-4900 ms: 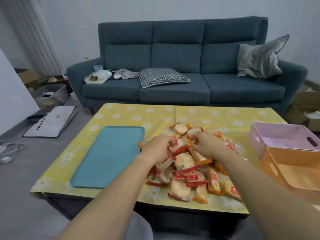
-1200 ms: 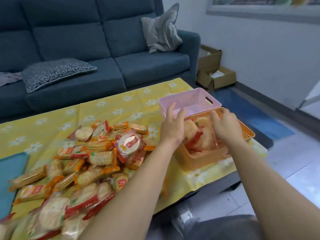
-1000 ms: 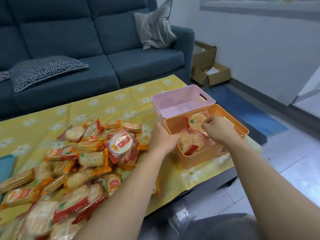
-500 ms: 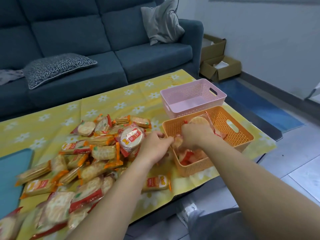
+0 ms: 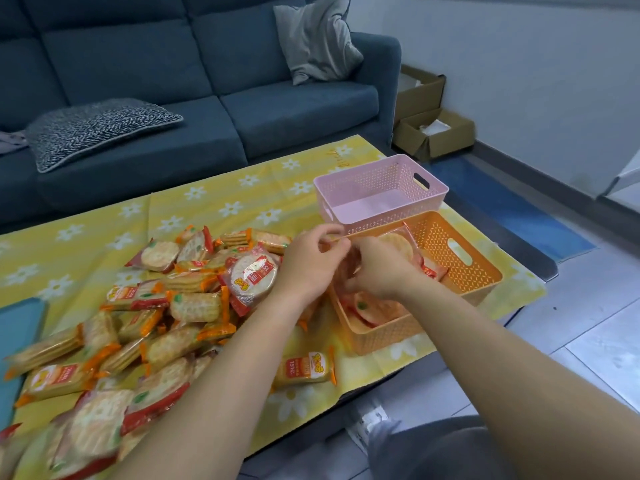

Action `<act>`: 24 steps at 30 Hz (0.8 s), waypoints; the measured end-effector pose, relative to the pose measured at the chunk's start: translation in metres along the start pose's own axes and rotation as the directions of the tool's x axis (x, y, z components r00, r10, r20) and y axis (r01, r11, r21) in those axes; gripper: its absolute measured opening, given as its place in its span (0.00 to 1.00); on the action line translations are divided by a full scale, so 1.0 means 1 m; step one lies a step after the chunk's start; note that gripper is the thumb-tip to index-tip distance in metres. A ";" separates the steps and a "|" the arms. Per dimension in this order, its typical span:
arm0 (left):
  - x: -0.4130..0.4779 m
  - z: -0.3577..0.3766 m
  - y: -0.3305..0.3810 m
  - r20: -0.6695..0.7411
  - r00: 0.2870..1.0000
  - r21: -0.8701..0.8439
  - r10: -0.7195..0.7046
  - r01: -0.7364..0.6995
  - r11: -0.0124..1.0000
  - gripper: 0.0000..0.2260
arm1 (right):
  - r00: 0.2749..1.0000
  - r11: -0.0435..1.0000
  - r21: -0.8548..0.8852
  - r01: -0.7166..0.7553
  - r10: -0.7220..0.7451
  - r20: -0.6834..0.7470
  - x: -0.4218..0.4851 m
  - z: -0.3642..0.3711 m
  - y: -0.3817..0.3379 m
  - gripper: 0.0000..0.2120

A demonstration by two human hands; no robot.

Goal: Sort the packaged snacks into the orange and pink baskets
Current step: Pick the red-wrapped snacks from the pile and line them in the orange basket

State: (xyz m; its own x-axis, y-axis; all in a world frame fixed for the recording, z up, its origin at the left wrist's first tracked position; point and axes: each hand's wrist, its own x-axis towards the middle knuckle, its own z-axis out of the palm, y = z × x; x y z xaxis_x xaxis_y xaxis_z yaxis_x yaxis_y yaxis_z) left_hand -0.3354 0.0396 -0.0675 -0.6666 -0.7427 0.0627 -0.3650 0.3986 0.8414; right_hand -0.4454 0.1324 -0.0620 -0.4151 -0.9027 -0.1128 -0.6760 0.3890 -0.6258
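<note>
Grip of right hand [image 5: 377, 271] closes on a snack packet [image 5: 398, 249] over the orange basket [image 5: 486, 273]; left hand [image 5: 308, 265] curled, hold unclear.

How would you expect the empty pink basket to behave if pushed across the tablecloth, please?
The pink basket looks like thin perforated plastic holding nothing, so probably light yet stiff. Its low, wide shape should resist tipping. Pushed, it may wrinkle the yellow tablecloth rather than glide.

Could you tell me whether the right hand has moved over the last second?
Yes, the right hand shifted from the orange basket's middle toward its end nearest the snack pile.
</note>
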 end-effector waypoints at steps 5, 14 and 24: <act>0.002 0.000 -0.009 0.043 0.997 0.484 0.068 -0.080 0.872 0.08 | 0.998 0.981 -0.195 0.004 -0.015 -0.057 0.002 -0.017 0.021 0.14; -0.010 -0.009 0.004 0.214 0.977 0.643 -0.020 -0.125 0.756 0.20 | 0.981 0.834 -0.541 -0.107 0.175 0.077 -0.003 -0.013 0.021 0.24; -0.005 -0.004 0.019 0.222 0.975 0.669 -0.013 -0.143 0.730 0.15 | 0.976 0.958 -0.198 -0.207 0.217 0.027 -0.013 -0.038 0.019 0.07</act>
State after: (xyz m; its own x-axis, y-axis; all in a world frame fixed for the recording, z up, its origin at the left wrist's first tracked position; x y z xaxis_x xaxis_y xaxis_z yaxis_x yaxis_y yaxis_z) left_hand -0.3362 0.0486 -0.0497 -0.7897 -0.6096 -0.0688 -0.6056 0.7567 0.2463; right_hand -0.4763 0.1582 -0.0428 -0.5354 -0.8016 -0.2661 -0.6821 0.5961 -0.4235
